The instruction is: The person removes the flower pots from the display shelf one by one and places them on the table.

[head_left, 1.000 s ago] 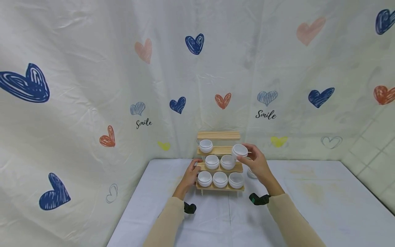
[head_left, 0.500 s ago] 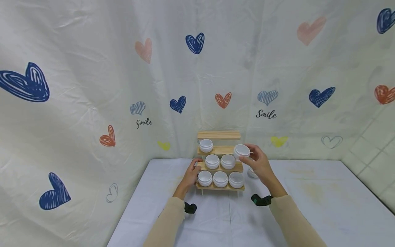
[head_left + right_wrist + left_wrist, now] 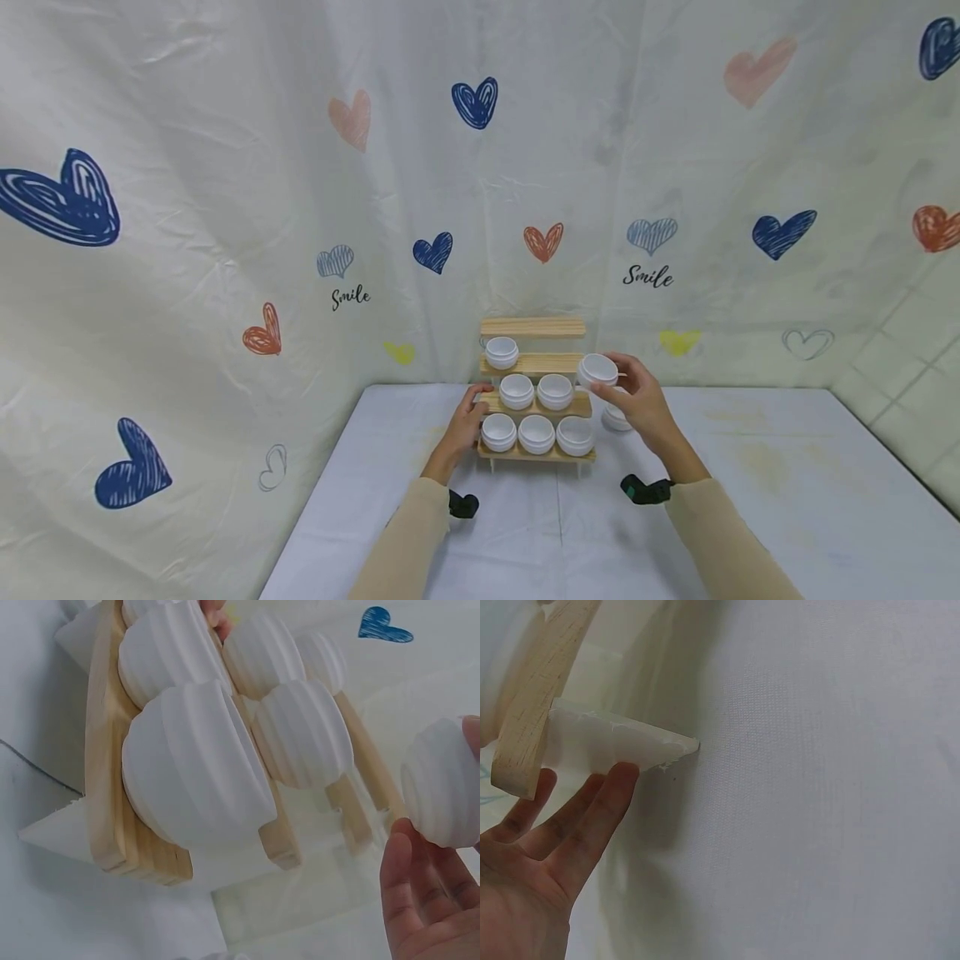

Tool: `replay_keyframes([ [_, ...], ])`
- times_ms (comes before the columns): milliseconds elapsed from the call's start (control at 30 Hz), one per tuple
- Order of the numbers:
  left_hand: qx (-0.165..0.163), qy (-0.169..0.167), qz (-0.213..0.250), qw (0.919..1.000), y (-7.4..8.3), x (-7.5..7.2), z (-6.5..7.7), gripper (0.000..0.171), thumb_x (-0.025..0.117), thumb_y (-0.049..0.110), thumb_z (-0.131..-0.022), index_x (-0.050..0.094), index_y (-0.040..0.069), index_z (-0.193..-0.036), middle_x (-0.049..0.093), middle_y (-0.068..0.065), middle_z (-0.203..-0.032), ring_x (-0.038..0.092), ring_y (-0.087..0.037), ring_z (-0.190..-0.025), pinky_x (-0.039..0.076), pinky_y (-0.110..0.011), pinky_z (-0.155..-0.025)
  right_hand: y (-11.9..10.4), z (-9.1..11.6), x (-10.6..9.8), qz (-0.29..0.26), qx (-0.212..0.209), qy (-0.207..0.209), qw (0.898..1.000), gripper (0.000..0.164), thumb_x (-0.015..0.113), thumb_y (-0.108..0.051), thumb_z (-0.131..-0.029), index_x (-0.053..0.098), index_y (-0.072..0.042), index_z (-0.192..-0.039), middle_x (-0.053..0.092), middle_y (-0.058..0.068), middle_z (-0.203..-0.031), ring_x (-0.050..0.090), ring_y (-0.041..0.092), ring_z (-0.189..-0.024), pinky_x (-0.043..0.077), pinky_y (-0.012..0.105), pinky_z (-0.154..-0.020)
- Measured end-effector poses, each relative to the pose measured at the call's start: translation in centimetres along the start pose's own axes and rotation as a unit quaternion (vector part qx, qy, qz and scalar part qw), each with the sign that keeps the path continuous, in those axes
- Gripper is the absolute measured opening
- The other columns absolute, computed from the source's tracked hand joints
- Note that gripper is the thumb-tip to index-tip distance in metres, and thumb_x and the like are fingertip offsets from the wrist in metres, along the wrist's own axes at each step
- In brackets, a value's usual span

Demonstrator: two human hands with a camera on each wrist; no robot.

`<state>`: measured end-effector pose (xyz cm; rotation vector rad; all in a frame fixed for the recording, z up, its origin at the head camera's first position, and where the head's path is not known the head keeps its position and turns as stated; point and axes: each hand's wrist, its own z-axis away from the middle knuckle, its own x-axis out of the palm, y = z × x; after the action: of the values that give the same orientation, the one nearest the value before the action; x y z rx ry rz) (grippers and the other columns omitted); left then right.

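The right hand [image 3: 636, 398] holds a white bowl [image 3: 597, 371], thumb on one side and fingers on the other. The bowl is off the table [image 3: 750, 483], just beside the right end of the third step up on a wooden rack [image 3: 551, 363]; whether it touches that step I cannot tell. Another bowl [image 3: 617, 418] sits on the table near the rack's right edge, partly covered by the right hand.

The left hand [image 3: 461, 429] rests at the rack's left edge. In the left wrist view its fingers are fairly straight and a little apart — their tips against the white side support [image 3: 607, 739] under a step.

The rack stands by the table's far edge, nearer the far left corner than the far right one. Three bowls [image 3: 536, 435] fill the bottom step from end to end. On the second step, two bowls [image 3: 517, 392] stand side by side, from the left end to the middle. A single bowl [image 3: 502, 353] stands at the left end of the third step.

Behind the table's far edge hangs a pale sheet [image 3: 225, 192] printed with hearts [image 3: 432, 252] and the word "Smile". Both arms wear beige sleeves [image 3: 723, 533], with a dark device [image 3: 647, 490] at each wrist.
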<state>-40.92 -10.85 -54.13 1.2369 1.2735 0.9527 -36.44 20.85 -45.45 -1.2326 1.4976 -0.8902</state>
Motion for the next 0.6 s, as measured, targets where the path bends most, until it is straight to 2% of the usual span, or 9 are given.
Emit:
replay_keyframes([
  [233,-0.004,-0.011,0.008,0.9999,0.6,-0.2,0.2,0.039,0.045,0.015,-0.103,0.053,0.019,-0.141,0.061,-0.016,-0.104,0.047,-0.011,-0.061,0.039,-0.024,-0.056,0.4,0.4,-1.0,0.012,-0.003,0.0,1.0,0.068,0.076,-0.028,-0.094,0.043,-0.01,-0.151,0.051,0.011,-0.144,0.055,0.002,-0.112,0.051,0.012,-0.087],
  [367,-0.006,-0.016,0.006,0.9998,0.5,-0.4,0.0,0.039,0.044,0.016,-0.104,0.053,0.019,-0.142,0.06,-0.008,-0.101,0.055,-0.015,-0.072,0.045,-0.026,-0.063,0.6,0.6,-1.4,0.023,-0.002,0.002,1.0,0.069,0.076,-0.028,-0.095,0.042,-0.01,-0.152,0.051,0.012,-0.145,0.054,0.002,-0.112,0.049,0.011,-0.088],
  [467,-0.004,-0.01,-0.001,0.9999,-0.1,-0.3,-0.2,0.039,0.043,0.02,-0.105,0.052,0.023,-0.143,0.059,-0.005,-0.103,0.057,-0.017,-0.079,0.047,-0.026,-0.068,0.9,0.7,-1.6,0.022,0.001,0.004,1.0,0.069,0.076,-0.029,-0.094,0.042,-0.009,-0.151,0.051,0.011,-0.144,0.054,0.0,-0.111,0.05,0.012,-0.087],
  [600,-0.001,0.0,-0.011,0.9999,0.0,-0.1,0.0,0.039,0.044,0.021,-0.104,0.053,0.025,-0.141,0.06,-0.013,-0.105,0.051,-0.013,-0.07,0.043,-0.024,-0.062,1.5,0.9,-1.8,0.027,0.003,0.011,1.0,0.069,0.077,-0.031,-0.093,0.044,-0.007,-0.149,0.053,0.007,-0.139,0.055,0.001,-0.11,0.051,0.012,-0.086],
])
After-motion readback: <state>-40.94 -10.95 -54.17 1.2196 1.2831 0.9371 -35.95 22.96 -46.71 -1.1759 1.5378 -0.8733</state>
